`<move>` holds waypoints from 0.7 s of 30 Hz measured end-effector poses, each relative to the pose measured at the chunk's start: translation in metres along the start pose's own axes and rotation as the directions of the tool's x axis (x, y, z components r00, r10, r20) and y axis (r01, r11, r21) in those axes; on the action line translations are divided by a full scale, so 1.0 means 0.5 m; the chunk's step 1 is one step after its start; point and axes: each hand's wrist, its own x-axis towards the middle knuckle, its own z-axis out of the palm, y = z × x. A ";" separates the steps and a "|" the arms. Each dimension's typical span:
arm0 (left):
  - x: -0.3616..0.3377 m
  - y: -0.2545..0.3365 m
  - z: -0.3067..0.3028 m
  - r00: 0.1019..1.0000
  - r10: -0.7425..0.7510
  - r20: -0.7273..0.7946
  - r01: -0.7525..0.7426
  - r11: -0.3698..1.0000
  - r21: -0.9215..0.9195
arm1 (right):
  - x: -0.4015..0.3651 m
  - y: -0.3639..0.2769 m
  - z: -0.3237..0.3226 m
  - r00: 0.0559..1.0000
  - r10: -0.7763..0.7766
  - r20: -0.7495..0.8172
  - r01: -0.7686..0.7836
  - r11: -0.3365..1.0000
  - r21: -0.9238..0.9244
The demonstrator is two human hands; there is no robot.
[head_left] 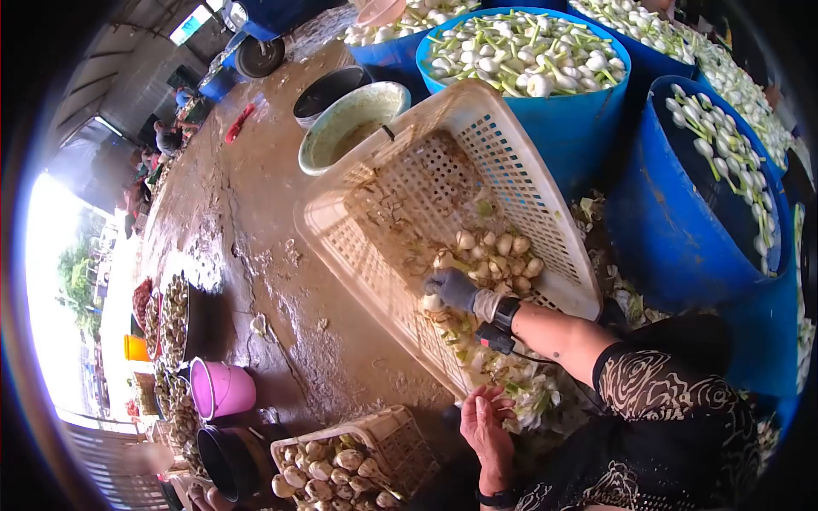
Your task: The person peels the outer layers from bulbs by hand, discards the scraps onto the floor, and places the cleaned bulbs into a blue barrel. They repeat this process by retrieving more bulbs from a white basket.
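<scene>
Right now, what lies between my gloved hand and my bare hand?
Head view: leafy trimmings heaped on the basket lie between gloved hand and bare hand.

The gloved right hand (452, 288) touches pale bulbs (498, 255) in a tilted basket (511, 153); left hand (486, 422) open.

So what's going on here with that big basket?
A person's gloved right hand reaches into a big tilted plastic basket and rests on a pile of pale bulbs. Whether its fingers are closed on any is hard to tell. The bare left hand is open lower down, beside leafy scraps. Behind the basket, blue tubs are filled with white bulbs on green stalks. A smaller crate of bulbs and a pink bucket stand on the wet floor.
</scene>
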 end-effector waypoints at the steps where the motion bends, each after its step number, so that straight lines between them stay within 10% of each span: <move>1: -0.001 -0.002 0.001 0.999 0.044 -0.012 -0.044 0.998 -0.047 | -0.042 -0.035 -0.021 0.993 0.116 0.004 -0.110 0.929 0.354; 13: -0.031 0.002 0.016 0.951 0.267 0.158 -0.225 0.944 -0.243 | -0.398 -0.337 -0.106 0.976 0.037 0.214 -0.176 0.711 0.681; 16: -0.036 -0.008 0.027 0.913 0.405 0.055 -0.400 0.912 -0.091 | -0.425 -0.289 -0.108 0.984 0.094 0.152 -0.159 0.845 0.511; 19: -0.034 -0.025 0.026 0.822 0.549 0.154 -0.565 0.820 0.094 | -0.442 -0.252 -0.088 0.972 -0.233 0.018 0.233 0.972 -0.022; 21: -0.045 -0.029 0.022 0.832 0.528 0.171 -0.554 0.810 0.193 | -0.430 -0.154 -0.050 0.988 -0.144 -0.063 0.147 0.988 0.049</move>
